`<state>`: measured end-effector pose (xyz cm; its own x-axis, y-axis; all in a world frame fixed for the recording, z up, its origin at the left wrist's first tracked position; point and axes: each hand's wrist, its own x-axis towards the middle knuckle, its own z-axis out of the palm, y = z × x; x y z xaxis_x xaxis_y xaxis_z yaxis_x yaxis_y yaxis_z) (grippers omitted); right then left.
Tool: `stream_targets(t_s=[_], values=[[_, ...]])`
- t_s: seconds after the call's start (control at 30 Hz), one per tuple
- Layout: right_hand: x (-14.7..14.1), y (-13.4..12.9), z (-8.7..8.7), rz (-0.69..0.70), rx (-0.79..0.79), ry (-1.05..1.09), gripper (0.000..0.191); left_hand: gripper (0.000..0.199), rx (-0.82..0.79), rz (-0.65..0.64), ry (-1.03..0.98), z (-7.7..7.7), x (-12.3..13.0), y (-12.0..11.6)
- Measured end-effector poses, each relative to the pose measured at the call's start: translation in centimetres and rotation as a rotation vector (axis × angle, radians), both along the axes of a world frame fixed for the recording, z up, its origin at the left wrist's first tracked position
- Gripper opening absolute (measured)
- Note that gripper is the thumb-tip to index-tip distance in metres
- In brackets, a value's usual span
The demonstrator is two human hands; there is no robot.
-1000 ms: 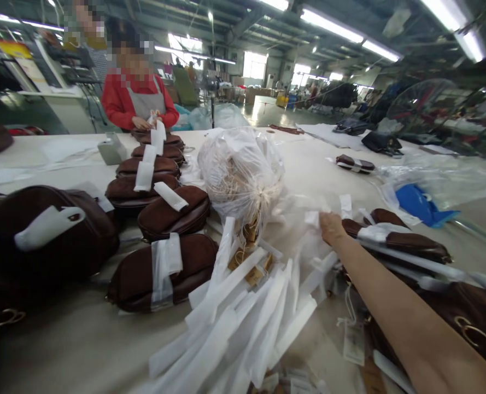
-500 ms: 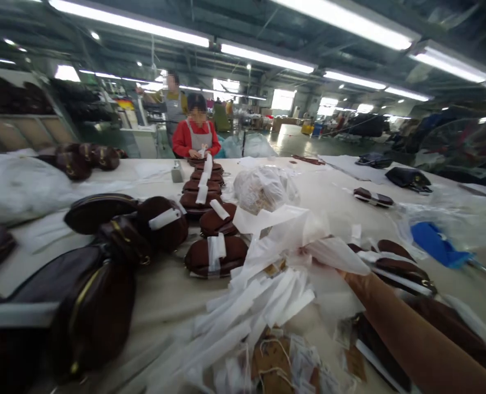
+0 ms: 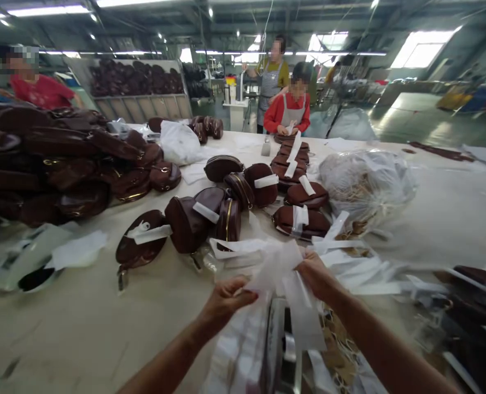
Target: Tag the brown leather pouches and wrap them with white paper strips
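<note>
Both my hands hold a thin white plastic sleeve [image 3: 281, 273] above the table. My left hand [image 3: 226, 300] pinches its left side and my right hand [image 3: 315, 274] grips its right side. A pile of white strips and sleeves [image 3: 361, 262] lies just beyond my right hand. Several brown round bags [image 3: 193, 219] with white wraps sit ahead of my left hand.
A tall heap of brown bags [image 3: 54, 164] fills the left of the table. A clear bag of tags [image 3: 366, 183] stands at the right. A person in red [image 3: 290, 112] works at a row of bags [image 3: 294, 158] across the table; other people stand behind and at far left.
The view swung left. My right hand pulled back from the pile with a sleeve, and my left hand came into view and took hold of it.
</note>
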<state>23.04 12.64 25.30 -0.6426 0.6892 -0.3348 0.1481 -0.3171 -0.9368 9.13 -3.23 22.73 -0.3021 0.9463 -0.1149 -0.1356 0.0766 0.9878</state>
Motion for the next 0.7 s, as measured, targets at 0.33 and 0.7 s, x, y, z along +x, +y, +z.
stream_targets(t_s=[0.33, 0.7], values=[[-7.3, -3.2, -7.0, -0.152, 0.023, -0.223, 0.006, 0.036, -0.232, 0.377, -0.298, 2.8, -23.5, -14.3], [-14.0, -4.4, -9.3, -0.133, -0.106, -0.305, 0.016, 0.037, -0.732, 0.416, -0.076, 4.2, -38.4, -28.6]])
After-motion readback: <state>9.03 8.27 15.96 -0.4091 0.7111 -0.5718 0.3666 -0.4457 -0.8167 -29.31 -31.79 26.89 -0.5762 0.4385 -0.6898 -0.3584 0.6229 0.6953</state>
